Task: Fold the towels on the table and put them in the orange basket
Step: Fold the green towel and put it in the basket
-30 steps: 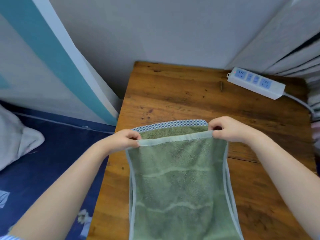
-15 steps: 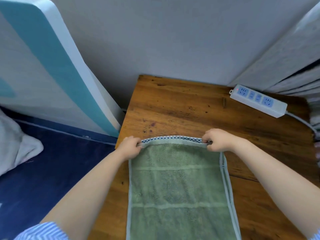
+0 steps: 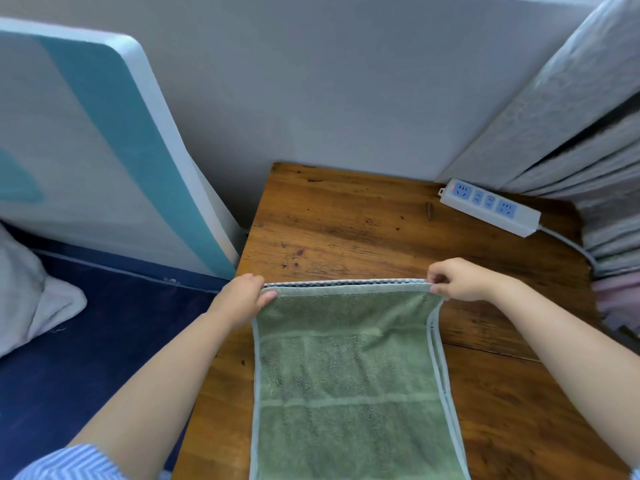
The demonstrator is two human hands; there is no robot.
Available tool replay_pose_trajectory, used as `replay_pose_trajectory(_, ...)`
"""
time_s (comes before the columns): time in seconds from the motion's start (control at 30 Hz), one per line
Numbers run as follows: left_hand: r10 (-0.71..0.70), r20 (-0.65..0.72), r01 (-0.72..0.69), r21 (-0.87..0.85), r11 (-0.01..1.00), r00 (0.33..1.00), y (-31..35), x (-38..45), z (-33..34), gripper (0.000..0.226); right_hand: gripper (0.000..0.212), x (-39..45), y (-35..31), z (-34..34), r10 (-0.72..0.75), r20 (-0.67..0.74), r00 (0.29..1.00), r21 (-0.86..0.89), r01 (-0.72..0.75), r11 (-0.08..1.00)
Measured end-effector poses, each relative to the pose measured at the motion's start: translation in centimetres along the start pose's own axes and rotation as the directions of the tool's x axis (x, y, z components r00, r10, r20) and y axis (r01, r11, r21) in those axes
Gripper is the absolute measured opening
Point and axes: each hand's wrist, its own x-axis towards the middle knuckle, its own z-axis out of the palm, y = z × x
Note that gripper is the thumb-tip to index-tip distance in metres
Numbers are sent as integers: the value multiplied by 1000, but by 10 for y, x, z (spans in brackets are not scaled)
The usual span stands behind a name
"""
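- here a green towel (image 3: 349,368) lies flat on the wooden table (image 3: 346,223), doubled over so its two short edges meet at the far end; the near part runs out of the bottom of the view.
- the top layer's pale hem sits almost exactly on the lower layer's blue-and-white checked trim (image 3: 346,282), of which only a thin strip shows beyond it.
- the left hand (image 3: 240,299) rests on the far left corner of the towel, thumb lying flat along the hem, the other fingers curled over the corner and holding it down.
- the right hand (image 3: 457,278) is at the far right corner, thumb and forefinger pinching the stacked edges, the remaining fingers loosely curled above.
- along the right side the two layers' pale borders lie slightly apart, showing as two lines.
- a white power strip (image 3: 490,206) with blue sockets lies at the table's far right, well apart from the towel, its cable (image 3: 568,245) trailing off to the right.
- grey curtains (image 3: 571,133) hang at the right, touching the table's edge.
- left of the table a white and teal board (image 3: 104,140) leans against the wall, above dark blue bedding (image 3: 86,358) with a pale cloth (image 3: 31,299) on it.
- a blue-striped sleeve (image 3: 72,462) shows at the lower left.
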Motion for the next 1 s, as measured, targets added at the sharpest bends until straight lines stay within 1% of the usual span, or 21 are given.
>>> replay_pose_trajectory(0.17, 46, -52, -40, 102, 994, 998, 3, -13, -8, 35, 24, -16, -6, 1, -8, -48, 999, 0, 8, 1000)
replay_pose_trajectory(0.3, 78, 14, -80, 177, 981, 997, 0, -26, -6, 37, 12, -30, -8, 8, -34, -109, 993, -44, 30, 999)
replay_pose_trajectory(0.4, 73, -50, -64, 154, 986, 996, -2, -37, -3, 36, 15, -40, -10, 15, -61, -143, 988, -100, 47, 994)
replay_pose_trajectory(0.5, 85, -105, -69, 147, 987, 991, 1, -49, -4, 33, 26, -52, -11, 21, -87, -193, 977, -154, 57, 986)
replay_pose_trajectory(0.57, 98, -131, -84, 113, 990, 987, 3, -56, -7, 28, 32, -60, -14, 21, -90, -228, 970, -156, 55, 986)
replay_pose_trajectory(0.63, 112, -129, -100, 93, 991, 985, 5, -60, -11, 21, 31, -66, -16, 22, -63, -256, 965, -135, 29, 990)
replay_pose_trajectory(0.7, 95, -125, -89, 54, 995, 988, 7, -67, -17, 19, 19, -79, -22, 22, -39, -284, 958, -126, 3, 992)
replay_pose_trajectory(0.73, 84, -137, -82, 15, 996, 987, 8, -68, -20, 18, 17, -83, -24, 22, -41, -308, 951, -134, -1, 991)
replay_pose_trajectory(0.8, 88, -190, -91, -5, 996, 978, 11, -76, -27, 12, 25, -94, -32, 22, -71, -374, 925, -159, 11, 987)
replay_pose_trajectory(0.87, 134, -215, -117, 90, 989, 967, 12, -83, -37, 20, 30, -102, -36, 21, -109, -433, 895, -214, 15, 977)
replay_pose_trajectory(0.93, 183, -230, -123, 251, 960, 956, 13, -89, -49, 19, 23, -110, -37, 18, -158, -460, 874, -304, 13, 953)
replay_pose_trajectory(1.0, 198, -281, -100, 328, 940, 939, 18, -92, -65, 20, 14, -120, -39, 12, -224, -476, 851, -385, 27, 922)
